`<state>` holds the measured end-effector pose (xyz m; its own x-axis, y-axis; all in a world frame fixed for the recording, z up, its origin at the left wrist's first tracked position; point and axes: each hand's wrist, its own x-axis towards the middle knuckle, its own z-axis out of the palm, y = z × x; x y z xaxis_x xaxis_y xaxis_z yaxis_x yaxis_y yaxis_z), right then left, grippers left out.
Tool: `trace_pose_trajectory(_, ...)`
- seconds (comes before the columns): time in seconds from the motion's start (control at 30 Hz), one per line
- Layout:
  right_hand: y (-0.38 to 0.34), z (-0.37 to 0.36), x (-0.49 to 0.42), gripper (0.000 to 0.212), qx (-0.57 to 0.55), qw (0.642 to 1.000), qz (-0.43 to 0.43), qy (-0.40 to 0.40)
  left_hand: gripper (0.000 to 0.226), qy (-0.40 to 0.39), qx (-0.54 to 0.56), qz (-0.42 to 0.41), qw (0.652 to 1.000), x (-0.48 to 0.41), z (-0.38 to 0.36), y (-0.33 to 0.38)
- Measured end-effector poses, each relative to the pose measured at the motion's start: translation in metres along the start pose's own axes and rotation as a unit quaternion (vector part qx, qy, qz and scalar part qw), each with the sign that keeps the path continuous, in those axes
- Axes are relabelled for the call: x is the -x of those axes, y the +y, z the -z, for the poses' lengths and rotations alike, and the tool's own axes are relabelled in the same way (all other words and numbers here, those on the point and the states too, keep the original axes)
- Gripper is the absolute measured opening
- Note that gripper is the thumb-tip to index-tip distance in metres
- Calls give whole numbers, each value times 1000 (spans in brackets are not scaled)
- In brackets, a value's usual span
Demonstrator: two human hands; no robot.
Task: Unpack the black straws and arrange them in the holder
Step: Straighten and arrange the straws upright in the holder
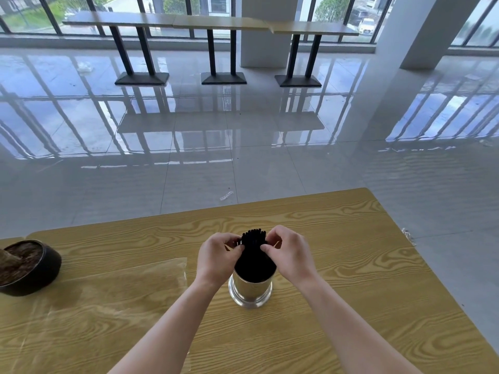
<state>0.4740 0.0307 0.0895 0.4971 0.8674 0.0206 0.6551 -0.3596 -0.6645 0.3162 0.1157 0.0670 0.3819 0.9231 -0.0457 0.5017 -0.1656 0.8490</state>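
A bundle of black straws (253, 255) stands upright in a shiny metal holder (250, 291) near the middle of the wooden table (351, 265). My left hand (217, 259) pinches the straws' upper part from the left. From the right, my right hand (290, 255) pinches the same bundle near its top. The straw tips fan out slightly above my fingers. A clear plastic wrapper (113, 290) lies flat on the table to the left of the holder.
A dark round bowl-like pot (28, 268) sits at the table's left edge. Beyond the table's far edge lies a glossy tiled floor with high bar tables (210, 24) by the windows. A small scrap of plastic (226, 195) lies on the floor.
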Motion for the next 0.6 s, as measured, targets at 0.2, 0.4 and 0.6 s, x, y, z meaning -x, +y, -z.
trace_pose_trajectory(0.2,6,9,2,15,-46,998,-21,25,9,24,14,-2,1000,0,5,0)
trace_pose_trajectory(0.4,4,13,-4,15,-42,999,-23,24,15,28,19,-1,999,3,4,5)
trace_pose_trajectory(0.6,-7,11,-21,27,15,1000,14,-5,28,28,15,-2,999,5,3,4)
